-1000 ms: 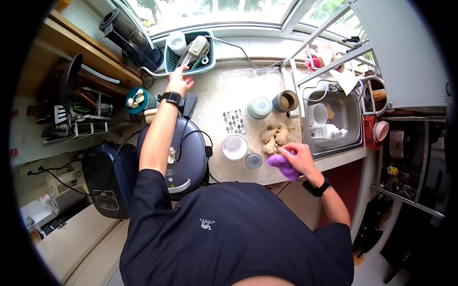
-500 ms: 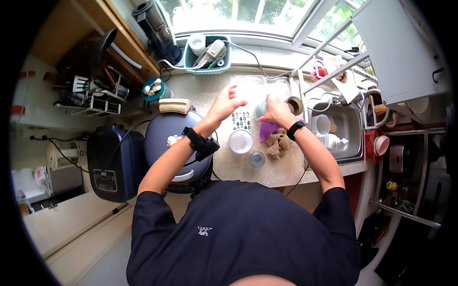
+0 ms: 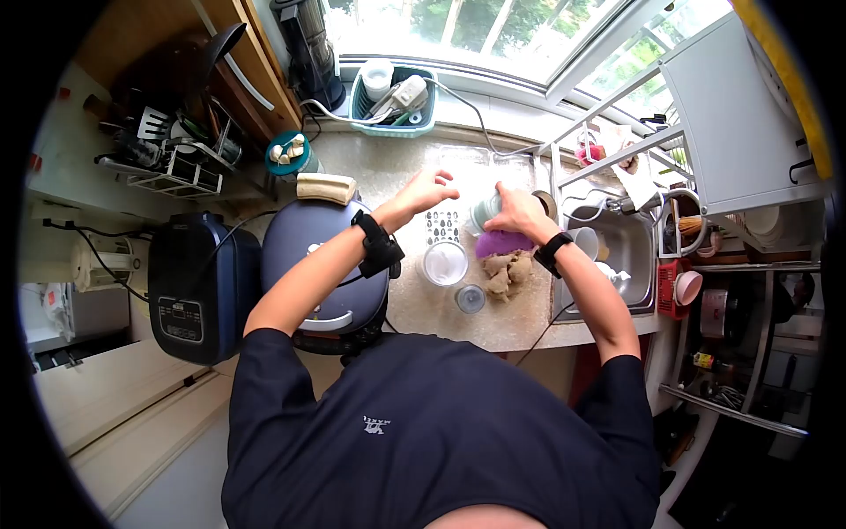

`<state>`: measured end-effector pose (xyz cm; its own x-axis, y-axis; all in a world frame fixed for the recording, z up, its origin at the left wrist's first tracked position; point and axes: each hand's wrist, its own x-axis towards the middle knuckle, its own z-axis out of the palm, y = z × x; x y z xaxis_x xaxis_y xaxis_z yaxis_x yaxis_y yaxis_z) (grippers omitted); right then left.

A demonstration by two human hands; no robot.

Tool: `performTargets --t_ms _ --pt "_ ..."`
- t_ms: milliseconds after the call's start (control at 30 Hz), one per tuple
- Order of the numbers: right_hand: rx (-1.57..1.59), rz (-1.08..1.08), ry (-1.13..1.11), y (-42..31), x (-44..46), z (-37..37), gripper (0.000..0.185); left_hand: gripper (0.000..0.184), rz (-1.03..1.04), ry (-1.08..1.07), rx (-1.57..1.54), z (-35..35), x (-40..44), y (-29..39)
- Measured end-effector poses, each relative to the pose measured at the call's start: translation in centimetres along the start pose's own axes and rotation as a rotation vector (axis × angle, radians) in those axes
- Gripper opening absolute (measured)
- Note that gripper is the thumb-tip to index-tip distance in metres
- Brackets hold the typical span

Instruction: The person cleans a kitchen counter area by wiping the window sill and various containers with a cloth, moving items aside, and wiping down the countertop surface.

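My right hand (image 3: pixel 518 216) is wrapped around a pale greenish glass jar (image 3: pixel 485 212) on the counter. To its left my left hand (image 3: pixel 426 192) hovers with fingers apart and slightly curled, holding nothing. Below the left hand lies a sheet printed with small dark shapes (image 3: pixel 442 226). A clear round container (image 3: pixel 445 264) stands nearer to me, with a small glass jar (image 3: pixel 470 299) beside it. A purple cloth (image 3: pixel 504 244) and a crumpled brown cloth (image 3: pixel 507 273) lie just below my right hand. Behind that hand, a brown round object (image 3: pixel 545 204) is partly hidden.
A dark blue round-lidded appliance (image 3: pixel 322 251) stands left, with a pale block (image 3: pixel 326 188) at its back edge. Beyond it are a teal-lidded jar (image 3: pixel 291 154) topped with garlic and a blue basket (image 3: pixel 394 123). The sink (image 3: pixel 627 286) is at right; a cable crosses the counter's front edge.
My left hand has come down a little, its fingers more curled. My right hand stays on the greenish jar. The camera view has shifted slightly.
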<state>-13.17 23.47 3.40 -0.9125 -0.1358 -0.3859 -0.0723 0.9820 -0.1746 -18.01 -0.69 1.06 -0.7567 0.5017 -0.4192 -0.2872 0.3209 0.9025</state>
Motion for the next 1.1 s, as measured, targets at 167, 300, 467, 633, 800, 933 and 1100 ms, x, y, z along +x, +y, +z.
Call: performTargets --t_ms 167,300,467,633,800,933,1100 --pt "0.035 -0.038 -0.033 -0.8 0.4 -4.8 0.089 0.068 0.028 -0.300 0.280 -0.5 2.7 1.8" --pt "0.051 0.064 -0.107 -2.6 1.0 -11.5 0.100 0.075 0.174 -0.269 0.404 -0.1 5.3 3.7" --pt "0.052 0.107 0.007 -1.0 5.5 -17.3 0.099 0.061 0.282 -0.014 0.091 -1.5 8.4 8.3" --pt "0.106 0.198 0.167 -1.3 8.3 -21.8 0.075 0.053 0.472 0.118 0.095 -3.1 14.3 10.6" --pt "0.067 0.171 0.282 1.2 13.5 -20.3 0.051 0.049 0.552 0.240 0.846 -5.3 22.8 6.6" --pt "0.085 0.214 0.289 1.3 16.7 -19.4 0.054 0.055 0.255 0.141 1.019 -3.6 21.2 7.6" --pt "0.124 0.225 0.257 1.2 20.0 -18.0 0.049 0.055 0.368 0.087 1.226 -3.4 20.4 7.0"
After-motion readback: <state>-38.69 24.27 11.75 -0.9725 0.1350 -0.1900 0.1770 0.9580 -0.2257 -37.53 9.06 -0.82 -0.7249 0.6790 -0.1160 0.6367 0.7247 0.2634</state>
